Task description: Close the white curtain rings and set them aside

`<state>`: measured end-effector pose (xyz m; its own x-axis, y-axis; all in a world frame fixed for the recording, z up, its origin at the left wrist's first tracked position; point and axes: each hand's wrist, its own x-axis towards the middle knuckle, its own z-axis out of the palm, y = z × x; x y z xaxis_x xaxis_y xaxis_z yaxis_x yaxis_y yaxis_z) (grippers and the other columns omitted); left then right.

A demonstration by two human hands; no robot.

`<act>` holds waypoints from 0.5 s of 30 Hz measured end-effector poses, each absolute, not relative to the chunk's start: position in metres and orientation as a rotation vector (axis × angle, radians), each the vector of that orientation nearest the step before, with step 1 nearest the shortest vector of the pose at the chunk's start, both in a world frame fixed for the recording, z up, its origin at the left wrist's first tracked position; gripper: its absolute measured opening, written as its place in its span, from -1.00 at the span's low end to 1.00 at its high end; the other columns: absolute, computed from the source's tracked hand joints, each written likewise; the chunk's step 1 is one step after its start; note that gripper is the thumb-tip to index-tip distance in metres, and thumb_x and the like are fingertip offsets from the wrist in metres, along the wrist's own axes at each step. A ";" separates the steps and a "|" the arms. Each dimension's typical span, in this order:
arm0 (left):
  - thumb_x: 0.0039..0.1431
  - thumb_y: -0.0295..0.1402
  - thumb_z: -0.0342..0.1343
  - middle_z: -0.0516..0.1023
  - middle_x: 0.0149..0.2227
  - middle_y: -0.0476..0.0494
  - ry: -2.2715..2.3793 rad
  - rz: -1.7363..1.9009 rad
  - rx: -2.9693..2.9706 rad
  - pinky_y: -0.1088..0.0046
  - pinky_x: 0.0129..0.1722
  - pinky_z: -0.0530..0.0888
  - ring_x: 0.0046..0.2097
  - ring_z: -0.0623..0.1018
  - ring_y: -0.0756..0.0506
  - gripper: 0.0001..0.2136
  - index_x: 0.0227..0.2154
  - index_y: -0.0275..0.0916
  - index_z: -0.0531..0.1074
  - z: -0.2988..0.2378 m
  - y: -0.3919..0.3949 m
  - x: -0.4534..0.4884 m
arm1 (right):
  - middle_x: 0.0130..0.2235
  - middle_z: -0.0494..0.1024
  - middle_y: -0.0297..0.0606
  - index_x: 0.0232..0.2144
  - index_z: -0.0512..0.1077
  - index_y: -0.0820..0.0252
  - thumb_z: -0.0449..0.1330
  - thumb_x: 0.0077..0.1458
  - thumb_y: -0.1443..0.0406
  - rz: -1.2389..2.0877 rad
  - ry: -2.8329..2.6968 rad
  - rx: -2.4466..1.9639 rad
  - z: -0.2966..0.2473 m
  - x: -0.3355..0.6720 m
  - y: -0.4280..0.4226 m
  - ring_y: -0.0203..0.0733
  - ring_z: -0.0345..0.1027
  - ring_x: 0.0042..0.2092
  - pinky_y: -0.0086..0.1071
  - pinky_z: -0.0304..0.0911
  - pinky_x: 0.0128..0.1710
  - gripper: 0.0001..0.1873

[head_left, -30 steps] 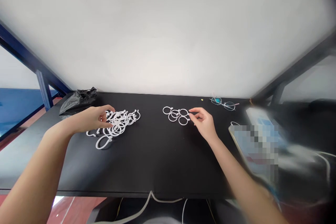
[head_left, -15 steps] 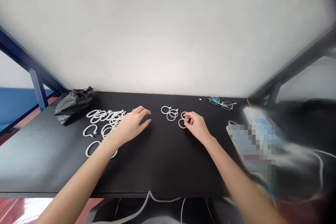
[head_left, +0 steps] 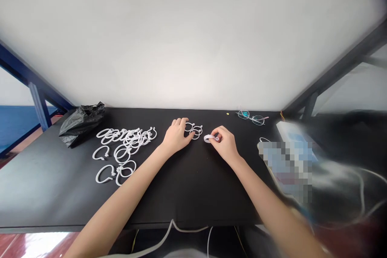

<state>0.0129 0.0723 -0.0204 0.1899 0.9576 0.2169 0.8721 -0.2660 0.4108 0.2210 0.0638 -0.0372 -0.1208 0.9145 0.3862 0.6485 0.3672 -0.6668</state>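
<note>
My right hand (head_left: 224,142) is pinched on white plastic curtain rings (head_left: 208,138), lifted and seen nearly edge-on. They overlap, so their number is hard to tell. To its left lie a few more white rings (head_left: 198,132) in a small cluster on the black table. My left hand (head_left: 177,135) reaches over that cluster's left side, thumb and fingers apart, its fingertips at the rings. A bigger heap of white rings (head_left: 133,139) spreads across the table on the left. Some there gape open, such as the ring (head_left: 104,174) near the front.
A crumpled black plastic bag (head_left: 81,123) sits at the back left. Eyeglasses (head_left: 250,117) lie at the back right. A phone-like object (head_left: 276,169), partly blurred, and a white box (head_left: 294,137) are by my right forearm. A white cable (head_left: 163,240) hangs at the table's front edge.
My left hand has moved right, from the big heap to the small cluster. My right hand has picked up rings that lay on the table and turned them edge-on.
</note>
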 end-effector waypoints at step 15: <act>-0.11 -0.54 0.15 0.54 -0.38 -0.13 1.708 0.558 1.990 0.17 -0.06 0.36 -0.16 0.55 -0.28 -0.71 -0.26 -0.21 0.33 -0.011 0.106 0.036 | -0.32 0.49 -0.26 -0.49 0.39 0.13 0.17 -0.01 0.38 0.526 -1.667 -1.188 -0.042 0.214 0.062 -0.22 0.36 -0.36 -0.40 0.26 -0.48 -0.93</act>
<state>0.0365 0.1059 -0.0109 0.1485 0.9889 0.0101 0.8041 -0.1267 0.5808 0.2140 0.0618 -0.0420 -0.0374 0.8854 0.4633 0.4592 0.4270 -0.7790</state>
